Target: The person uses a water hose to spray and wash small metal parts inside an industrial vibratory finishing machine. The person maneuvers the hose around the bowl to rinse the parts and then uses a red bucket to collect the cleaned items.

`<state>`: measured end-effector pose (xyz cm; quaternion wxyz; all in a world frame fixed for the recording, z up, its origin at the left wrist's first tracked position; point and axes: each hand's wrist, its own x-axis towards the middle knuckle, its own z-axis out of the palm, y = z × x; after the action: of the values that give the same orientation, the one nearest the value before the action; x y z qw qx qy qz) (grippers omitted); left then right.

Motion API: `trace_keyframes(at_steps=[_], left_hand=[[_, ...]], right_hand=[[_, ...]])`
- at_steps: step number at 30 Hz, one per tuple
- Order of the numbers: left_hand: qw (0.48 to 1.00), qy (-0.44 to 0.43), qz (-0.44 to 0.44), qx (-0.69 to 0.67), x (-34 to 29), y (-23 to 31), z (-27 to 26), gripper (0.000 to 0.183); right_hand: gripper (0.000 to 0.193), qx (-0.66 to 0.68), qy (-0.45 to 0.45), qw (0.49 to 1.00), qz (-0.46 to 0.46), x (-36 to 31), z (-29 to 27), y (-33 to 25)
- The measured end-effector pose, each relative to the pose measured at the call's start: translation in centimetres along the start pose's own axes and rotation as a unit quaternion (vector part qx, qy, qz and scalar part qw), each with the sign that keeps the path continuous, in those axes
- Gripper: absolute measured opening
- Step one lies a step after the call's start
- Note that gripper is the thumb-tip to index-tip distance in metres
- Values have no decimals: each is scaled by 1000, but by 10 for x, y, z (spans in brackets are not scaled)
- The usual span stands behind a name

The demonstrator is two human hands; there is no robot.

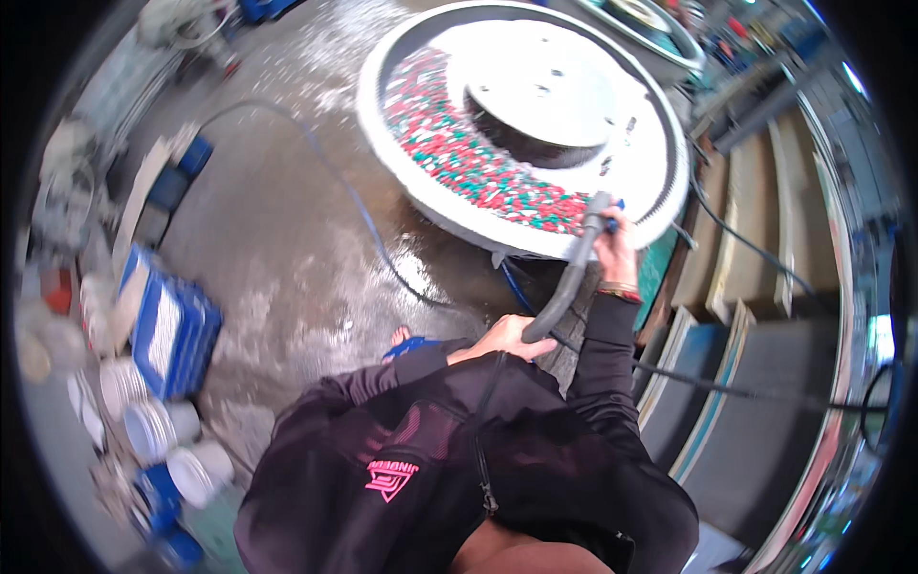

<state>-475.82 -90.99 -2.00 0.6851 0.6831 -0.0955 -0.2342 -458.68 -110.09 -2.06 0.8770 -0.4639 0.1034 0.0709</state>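
A thick grey hose (570,282) runs from in front of my body up to the rim of a large round white bowl (435,206). My left hand (502,338) is wrapped round the hose's lower part, close to my waist. Farther up, my right hand (617,247) grips the hose by its end, at a blue valve-like piece (615,216). The hose end lies over the bowl's near right edge. Red, green and white small pieces (478,182) fill the left and near side of the bowl's channel, around a raised white centre (545,86).
A thin blue hose (359,206) crosses the wet floor (277,258). Blue crates (177,330) and white buckets (158,428) stand at left. On the right are compartmented troughs (765,383) with a dark cable (736,390) across them. Another round bowl (660,38) stands behind.
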Motion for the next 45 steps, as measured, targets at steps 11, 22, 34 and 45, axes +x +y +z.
trace_keyframes(at_steps=[11, 22, 34, 45], left_hand=[[995, 100, 18, 1, -25, -3, -30, 40], [993, 105, 40, 29, -46, -18, -93, 43], [986, 46, 160, 13, -86, -24, -123, 54], [983, 31, 183, -14, -115, -9, -142, 45]], right_hand=[[28, -580, -137, 769, -229, 4, -5, 5], [35, -670, -212, 678, -217, -9, 67, 12], [50, -858, 79, 482, -161, -26, 129, 57], [42, -687, 60, 683, -243, -19, 134, 76]])
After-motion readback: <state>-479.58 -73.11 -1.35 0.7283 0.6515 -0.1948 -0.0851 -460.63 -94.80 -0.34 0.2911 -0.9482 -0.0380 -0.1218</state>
